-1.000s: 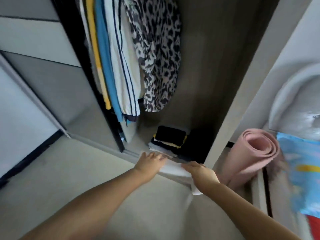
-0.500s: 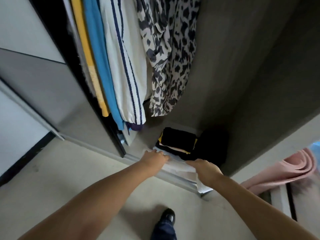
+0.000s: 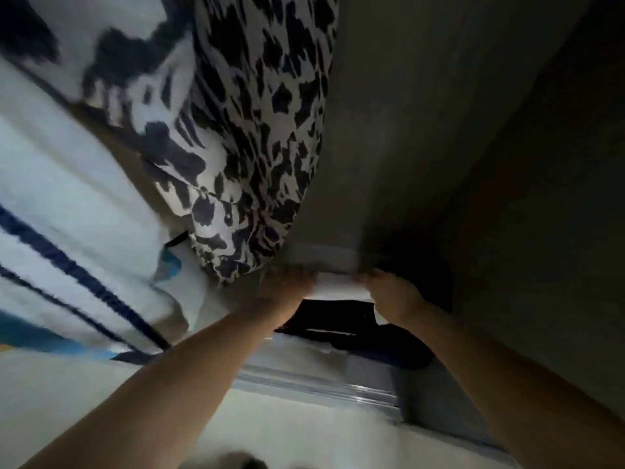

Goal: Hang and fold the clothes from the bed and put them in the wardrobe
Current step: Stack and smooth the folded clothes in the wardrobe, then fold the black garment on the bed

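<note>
While both hands reach deep into the wardrobe (image 3: 439, 130), each grip is closed on one end of the folded white garment (image 3: 341, 286): left hand (image 3: 287, 286) on its left edge, right hand (image 3: 392, 292) on its right edge, fingers curled over the cloth, though blur hides the fingertips. Garment sits low at the back of the wardrobe floor, just above & behind the dark folded stack (image 3: 338, 319), w/ its near edge appearing to touch the stack's top; can't tell if it's fully set down yet.

Step in hand, by my read: placing this folded piece on the pile. To do it well: keep both ends level so the fold doesn't slump in the middle, lower flat rather than dropping one side first, square it w/ the stack's edges, then slide fingers out sideways so the top layer isn't dragged open. Press lightly w/ flat palms after release.

Outward: the leopard-print garment (image 3: 257, 147) hangs just left of & over the left hand, probably brushing the wrist; watch it doesn't snag on withdrawal. Farther left hangs the white navy-striped garment (image 3: 77, 214). Sliding door track (image 3: 321, 384) runs under the forearms, pale floor (image 3: 84, 401) nearest.
</note>
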The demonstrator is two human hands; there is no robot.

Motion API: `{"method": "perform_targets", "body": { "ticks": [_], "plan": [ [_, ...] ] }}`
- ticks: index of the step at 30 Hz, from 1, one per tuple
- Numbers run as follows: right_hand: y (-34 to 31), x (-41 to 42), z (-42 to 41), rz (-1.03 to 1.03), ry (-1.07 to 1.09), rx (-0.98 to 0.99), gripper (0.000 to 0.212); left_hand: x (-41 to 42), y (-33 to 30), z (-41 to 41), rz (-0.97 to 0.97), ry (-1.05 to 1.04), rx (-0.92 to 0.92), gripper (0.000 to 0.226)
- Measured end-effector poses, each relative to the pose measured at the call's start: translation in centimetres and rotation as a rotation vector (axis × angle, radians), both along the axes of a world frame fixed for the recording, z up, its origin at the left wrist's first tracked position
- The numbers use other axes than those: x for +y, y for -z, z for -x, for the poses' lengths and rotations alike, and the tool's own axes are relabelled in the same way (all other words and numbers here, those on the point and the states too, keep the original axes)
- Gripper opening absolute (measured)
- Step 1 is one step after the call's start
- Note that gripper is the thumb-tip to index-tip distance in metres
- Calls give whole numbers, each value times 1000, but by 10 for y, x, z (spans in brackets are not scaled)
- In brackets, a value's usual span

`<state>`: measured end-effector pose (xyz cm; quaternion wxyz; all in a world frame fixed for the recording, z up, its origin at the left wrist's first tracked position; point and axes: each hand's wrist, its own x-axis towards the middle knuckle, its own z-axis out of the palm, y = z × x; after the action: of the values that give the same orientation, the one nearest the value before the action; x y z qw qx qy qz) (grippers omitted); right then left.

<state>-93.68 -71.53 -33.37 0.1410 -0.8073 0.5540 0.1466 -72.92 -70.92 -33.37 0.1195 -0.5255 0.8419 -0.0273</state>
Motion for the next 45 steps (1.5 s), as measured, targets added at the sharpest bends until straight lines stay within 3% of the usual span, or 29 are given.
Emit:
{"method": "perform_targets", "body": {
  "ticks": [2,6,9,12,14,16,21,26,35,40,45],
  "plan": [
    [31,-31,-6,93,30,-13,69,-29,34,-3,-4,-49,55,61],
    [123,-55,-18,162,80,-13,84,-68,144,-27,-110,-141,-9,63],
    [211,-40,-26,51,75,4,88,-58,224,-38,-175,-136,-12,72],
    [281,-5,-30,-154,87,-4,81,-24,287,-57,-413,-87,-17,90],
    [304,13,-27,-175,71,-32,78,-9,307,-68,-540,-56,72,95],
    [311,18,-23,-142,49,-32,75,-9,313,-70,-541,-38,122,89],
    [293,-13,-35,-67,134,-41,60,-41,310,-45,-334,-50,196,61],
    [299,-45,-47,-27,280,-64,57,-67,325,-11,-247,-184,265,63],
    [350,-34,-50,-8,341,-58,59,-62,366,-9,-254,-177,229,64],
    [315,-48,-50,-212,337,-29,59,-70,330,-2,-393,-230,189,67],
    [236,-14,-54,-149,484,-100,57,-35,248,38,-397,-267,300,60]
  ]
}}
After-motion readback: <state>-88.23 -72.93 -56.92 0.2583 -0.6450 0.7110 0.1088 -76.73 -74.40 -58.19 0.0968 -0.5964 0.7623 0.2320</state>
